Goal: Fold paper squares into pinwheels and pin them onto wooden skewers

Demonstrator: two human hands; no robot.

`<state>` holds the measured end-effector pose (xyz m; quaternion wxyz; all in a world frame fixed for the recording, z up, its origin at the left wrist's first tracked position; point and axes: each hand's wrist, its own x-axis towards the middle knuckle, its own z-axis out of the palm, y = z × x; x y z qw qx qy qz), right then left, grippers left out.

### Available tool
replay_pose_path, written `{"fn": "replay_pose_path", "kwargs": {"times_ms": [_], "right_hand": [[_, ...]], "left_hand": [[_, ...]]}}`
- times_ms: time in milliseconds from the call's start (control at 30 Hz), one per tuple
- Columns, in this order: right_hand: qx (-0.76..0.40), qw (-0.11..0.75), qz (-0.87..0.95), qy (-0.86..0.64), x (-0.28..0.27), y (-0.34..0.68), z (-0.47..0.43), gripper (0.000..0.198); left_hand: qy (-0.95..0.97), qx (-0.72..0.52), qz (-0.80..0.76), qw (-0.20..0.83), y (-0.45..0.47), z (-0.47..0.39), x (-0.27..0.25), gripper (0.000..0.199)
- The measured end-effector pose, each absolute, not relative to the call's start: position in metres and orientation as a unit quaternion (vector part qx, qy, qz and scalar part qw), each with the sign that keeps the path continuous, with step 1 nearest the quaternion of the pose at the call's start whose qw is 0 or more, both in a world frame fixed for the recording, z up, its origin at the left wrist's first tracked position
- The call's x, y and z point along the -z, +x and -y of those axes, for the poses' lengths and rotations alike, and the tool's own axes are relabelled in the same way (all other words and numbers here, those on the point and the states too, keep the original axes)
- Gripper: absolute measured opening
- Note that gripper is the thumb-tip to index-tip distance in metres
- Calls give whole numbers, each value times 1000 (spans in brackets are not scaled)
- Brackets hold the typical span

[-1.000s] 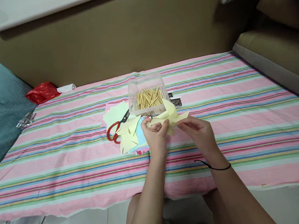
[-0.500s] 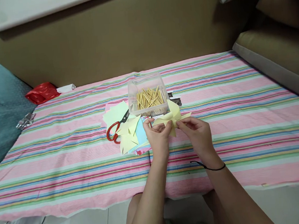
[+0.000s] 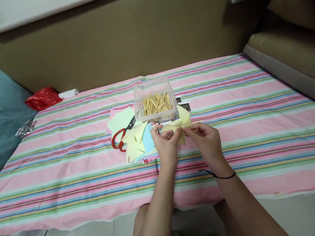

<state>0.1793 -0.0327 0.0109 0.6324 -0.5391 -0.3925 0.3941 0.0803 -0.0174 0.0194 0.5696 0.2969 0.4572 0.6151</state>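
Note:
Between both hands is a yellow paper pinwheel (image 3: 184,116), its curved blades spreading up and to the sides. My left hand (image 3: 166,143) pinches it near the centre with thumb and fingers. From the other side my right hand (image 3: 207,139) grips it, thumb and forefinger close to the left thumb; its fingertips partly cover the paper. Left of the hands lies a second cut yellow paper piece (image 3: 134,139), on top of blue paper (image 3: 148,139). Red-handled scissors (image 3: 122,135) rest on pale green sheets (image 3: 119,122), their blade tips by the box.
A clear plastic box (image 3: 157,114) full of short wooden sticks (image 3: 157,102) stands just beyond the hands. A red plastic bag (image 3: 44,98) and metal clips (image 3: 26,128) lie at the far left of the striped cloth (image 3: 76,169). A cushioned seat (image 3: 287,55) borders the right.
My right thumb and forefinger have shifted slightly left along the pinwheel, nearer its centre and the left thumb. The left hand keeps its pinch.

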Motion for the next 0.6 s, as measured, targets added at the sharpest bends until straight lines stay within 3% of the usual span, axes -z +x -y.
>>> {"fn": "replay_pose_path", "kwargs": {"times_ms": [600], "right_hand": [[-413, 677, 306, -527, -11, 175, 32, 18]], "left_hand": [[306, -590, -464, 585, 79, 19, -21, 57]]}}
